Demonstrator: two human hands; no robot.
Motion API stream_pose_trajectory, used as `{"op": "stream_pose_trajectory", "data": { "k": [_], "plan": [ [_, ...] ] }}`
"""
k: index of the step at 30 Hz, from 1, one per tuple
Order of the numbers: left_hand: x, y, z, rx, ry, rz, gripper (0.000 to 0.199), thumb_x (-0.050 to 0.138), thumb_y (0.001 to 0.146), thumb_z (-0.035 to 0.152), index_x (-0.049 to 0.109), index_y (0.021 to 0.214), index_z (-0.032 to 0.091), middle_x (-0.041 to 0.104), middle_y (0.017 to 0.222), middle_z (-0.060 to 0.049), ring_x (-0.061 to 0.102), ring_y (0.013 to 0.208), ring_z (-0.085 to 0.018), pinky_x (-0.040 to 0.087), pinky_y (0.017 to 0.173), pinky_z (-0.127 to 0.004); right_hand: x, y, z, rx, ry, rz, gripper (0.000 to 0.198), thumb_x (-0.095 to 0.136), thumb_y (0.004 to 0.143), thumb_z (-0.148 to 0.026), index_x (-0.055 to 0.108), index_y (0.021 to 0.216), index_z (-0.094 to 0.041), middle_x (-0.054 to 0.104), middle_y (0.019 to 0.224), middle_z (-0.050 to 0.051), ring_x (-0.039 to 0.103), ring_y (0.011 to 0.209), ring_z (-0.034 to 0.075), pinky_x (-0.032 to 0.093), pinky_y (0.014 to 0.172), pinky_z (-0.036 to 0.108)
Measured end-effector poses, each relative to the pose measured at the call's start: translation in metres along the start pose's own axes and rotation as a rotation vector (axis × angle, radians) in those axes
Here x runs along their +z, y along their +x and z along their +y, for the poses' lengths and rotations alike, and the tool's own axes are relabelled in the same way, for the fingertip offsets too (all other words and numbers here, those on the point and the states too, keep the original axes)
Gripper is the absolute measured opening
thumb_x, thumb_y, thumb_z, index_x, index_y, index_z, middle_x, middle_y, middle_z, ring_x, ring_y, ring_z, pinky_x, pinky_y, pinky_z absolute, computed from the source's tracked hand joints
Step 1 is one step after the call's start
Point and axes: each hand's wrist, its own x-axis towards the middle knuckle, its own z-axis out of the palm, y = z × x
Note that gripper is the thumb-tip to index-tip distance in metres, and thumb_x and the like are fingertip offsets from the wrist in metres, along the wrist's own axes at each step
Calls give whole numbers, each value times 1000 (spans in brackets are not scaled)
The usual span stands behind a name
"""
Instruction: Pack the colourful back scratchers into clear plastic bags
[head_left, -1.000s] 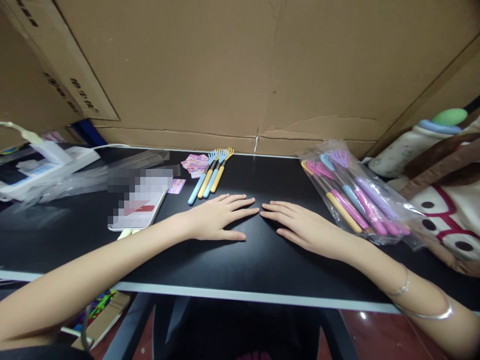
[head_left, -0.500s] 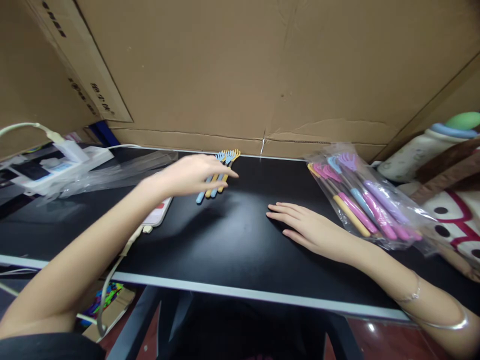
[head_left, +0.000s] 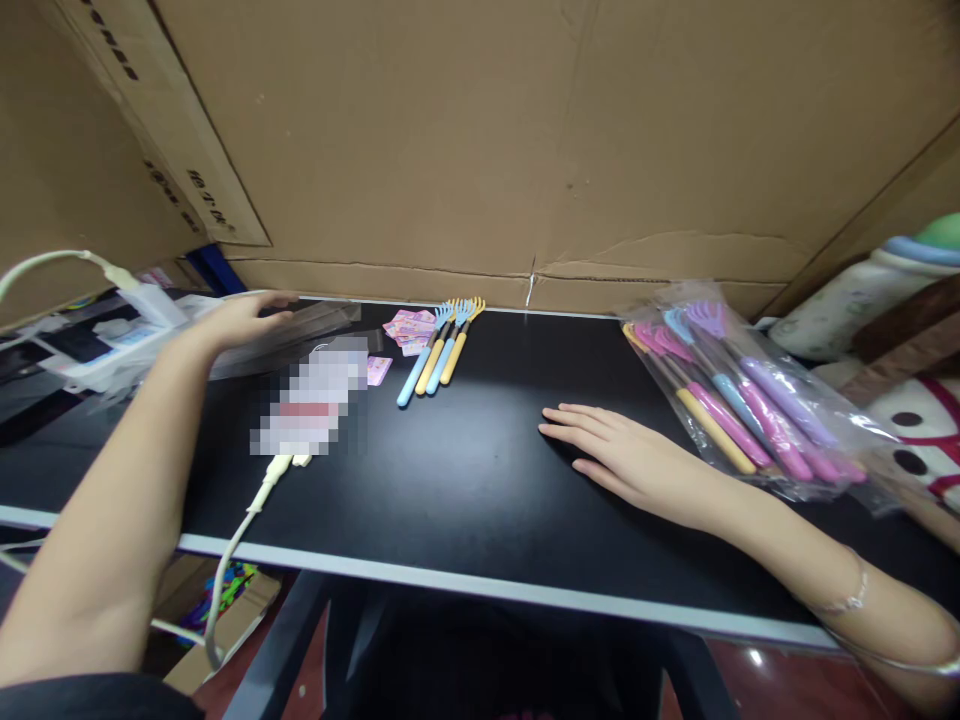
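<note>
My left hand (head_left: 244,320) is over the clear plastic bags (head_left: 319,325) at the left back, fingers stretched out; whether it touches them I cannot tell. My right hand (head_left: 611,450) lies flat on the black tabletop, open, with nothing in it. Between the hands lie several blue and yellow claw-headed back scratchers (head_left: 437,352), side by side, heads toward the cardboard wall. Beside them is a small pile of pink printed cards (head_left: 409,328). To the right of my right hand, a clear bag (head_left: 739,390) holds more back scratchers in pink, purple, blue and yellow.
A blurred-out phone (head_left: 307,400) with a white cable (head_left: 259,495) lies at the left. Behind it stands a power strip (head_left: 97,355) with a plugged-in charger. Cardboard (head_left: 480,150) walls the back. A bottle (head_left: 847,295) and a patterned bag (head_left: 919,430) are at the right.
My left hand has moved left from above the back scratchers to the plastic bags, uncovering the back scratchers, the pink cards and the phone. My right hand stays resting on the table.
</note>
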Motion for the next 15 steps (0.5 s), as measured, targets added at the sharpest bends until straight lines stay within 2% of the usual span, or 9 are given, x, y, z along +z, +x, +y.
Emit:
{"op": "stream_pose_trajectory", "data": {
  "k": [2,5,10,15],
  "plan": [
    [3,2,-8,16,3,-33,88,29,90,78,53,136,6,60,139,-13,61,113,-26,48,92,-32,1,0,0,1,-17,0,43,43,100,-29,56,140,-22,55,147,10,52,135,27,45,111,52],
    [7,2,-16,-3,16,-43,86,34,89,76,55,132,5,67,128,-16,66,99,-26,51,83,-33,2,-1,1,0,-26,12,43,44,100,-29,56,141,-24,55,147,9,53,135,27,45,110,53],
    [14,0,-27,-37,8,-64,67,46,86,68,63,120,13,76,108,-6,67,80,-17,48,70,-24,3,-1,1,2,-35,25,43,44,100,-30,55,142,-26,56,147,9,54,134,27,46,110,53],
    [11,-4,-22,-95,19,-34,64,45,84,70,66,120,21,76,101,1,62,77,-17,41,65,-25,4,-1,0,0,-50,20,43,42,100,-29,56,141,-23,56,146,10,54,134,27,46,109,52]
  ]
}}
